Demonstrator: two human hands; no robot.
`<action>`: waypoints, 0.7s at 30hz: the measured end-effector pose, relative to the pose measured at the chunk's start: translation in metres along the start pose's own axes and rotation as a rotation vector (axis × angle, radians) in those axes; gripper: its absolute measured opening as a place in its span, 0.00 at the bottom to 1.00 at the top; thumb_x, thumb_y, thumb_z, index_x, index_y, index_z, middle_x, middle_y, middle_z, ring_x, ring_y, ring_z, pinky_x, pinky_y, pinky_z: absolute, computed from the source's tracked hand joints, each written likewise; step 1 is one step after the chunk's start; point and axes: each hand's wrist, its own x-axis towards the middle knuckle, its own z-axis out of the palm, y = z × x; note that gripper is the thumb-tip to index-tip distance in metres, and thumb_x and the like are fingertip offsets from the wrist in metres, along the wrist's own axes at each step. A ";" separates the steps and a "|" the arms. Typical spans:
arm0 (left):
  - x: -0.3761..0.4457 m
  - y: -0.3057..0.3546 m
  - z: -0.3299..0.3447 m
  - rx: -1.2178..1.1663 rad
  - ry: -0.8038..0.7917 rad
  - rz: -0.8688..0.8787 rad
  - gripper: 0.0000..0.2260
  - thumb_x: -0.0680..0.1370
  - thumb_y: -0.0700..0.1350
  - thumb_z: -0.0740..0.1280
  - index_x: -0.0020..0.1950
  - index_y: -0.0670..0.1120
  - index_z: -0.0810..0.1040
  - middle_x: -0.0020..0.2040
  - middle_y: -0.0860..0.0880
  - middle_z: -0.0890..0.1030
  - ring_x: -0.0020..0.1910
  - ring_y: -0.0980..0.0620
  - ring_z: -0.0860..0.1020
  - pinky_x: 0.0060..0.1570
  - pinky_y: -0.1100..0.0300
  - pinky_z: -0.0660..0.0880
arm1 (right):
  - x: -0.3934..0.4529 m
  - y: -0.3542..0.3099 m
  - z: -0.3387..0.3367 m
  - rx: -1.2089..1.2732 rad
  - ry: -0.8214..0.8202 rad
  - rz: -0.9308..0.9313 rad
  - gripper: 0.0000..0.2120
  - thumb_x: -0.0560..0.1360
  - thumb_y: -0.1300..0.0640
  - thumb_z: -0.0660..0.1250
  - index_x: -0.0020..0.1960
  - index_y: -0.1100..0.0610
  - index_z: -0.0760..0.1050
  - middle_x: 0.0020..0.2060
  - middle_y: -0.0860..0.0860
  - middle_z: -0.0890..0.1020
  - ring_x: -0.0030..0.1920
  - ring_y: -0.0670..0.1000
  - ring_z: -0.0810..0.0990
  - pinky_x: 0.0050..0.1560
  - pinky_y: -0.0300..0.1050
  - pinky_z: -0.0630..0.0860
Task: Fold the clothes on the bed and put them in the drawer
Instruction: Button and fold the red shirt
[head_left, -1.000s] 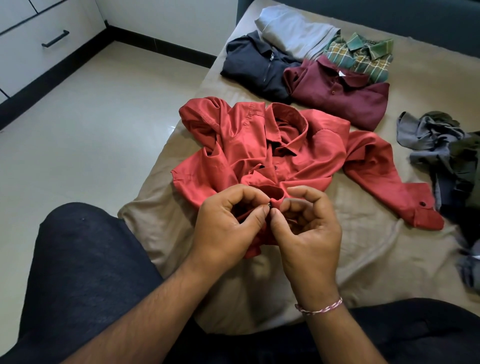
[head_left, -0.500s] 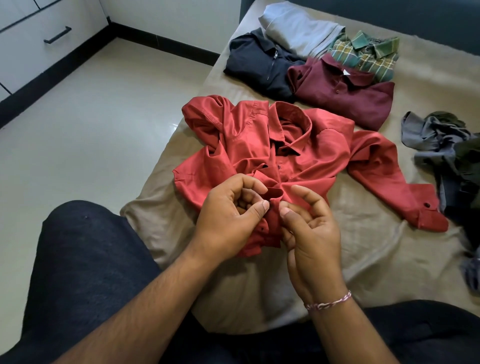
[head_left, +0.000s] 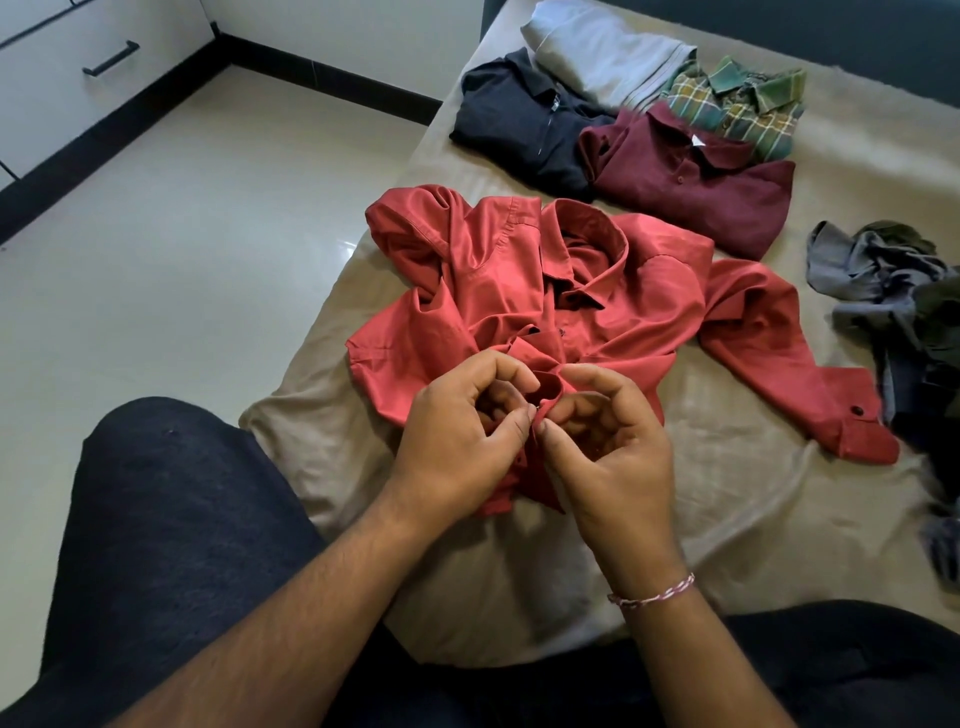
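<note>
The red shirt (head_left: 597, 291) lay crumpled mid-frame near the bed (head_left: 727, 499) edge; left hand (head_left: 457, 441) and right hand (head_left: 608, 447) each pinched its front, grip narrow.

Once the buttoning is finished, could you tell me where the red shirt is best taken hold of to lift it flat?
Probably at the two shoulders, either side of the collar, coming from above. The red shirt lies front-up with its collar toward the far side; both the left hand and the right hand now pinch its bunched near hem, so lifting there would likely only crumple it.
</note>
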 end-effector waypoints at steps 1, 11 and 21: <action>0.000 0.001 0.000 0.018 -0.004 0.006 0.12 0.76 0.33 0.74 0.49 0.50 0.81 0.37 0.54 0.82 0.34 0.59 0.78 0.36 0.66 0.75 | 0.000 0.000 -0.001 -0.063 -0.007 -0.036 0.22 0.73 0.74 0.74 0.62 0.57 0.78 0.40 0.57 0.82 0.41 0.52 0.83 0.47 0.46 0.82; 0.000 0.000 0.002 -0.040 0.056 -0.045 0.08 0.75 0.35 0.77 0.49 0.48 0.85 0.39 0.52 0.85 0.38 0.56 0.84 0.38 0.62 0.80 | 0.001 0.007 0.002 -0.372 0.056 -0.250 0.28 0.73 0.68 0.76 0.68 0.50 0.77 0.43 0.49 0.80 0.43 0.52 0.83 0.46 0.41 0.81; 0.001 -0.003 0.008 0.147 0.107 0.069 0.13 0.74 0.33 0.74 0.47 0.52 0.84 0.40 0.57 0.84 0.41 0.57 0.84 0.43 0.67 0.78 | -0.002 0.015 0.008 -0.414 0.118 -0.209 0.26 0.71 0.66 0.79 0.65 0.51 0.78 0.39 0.46 0.83 0.41 0.49 0.85 0.44 0.40 0.82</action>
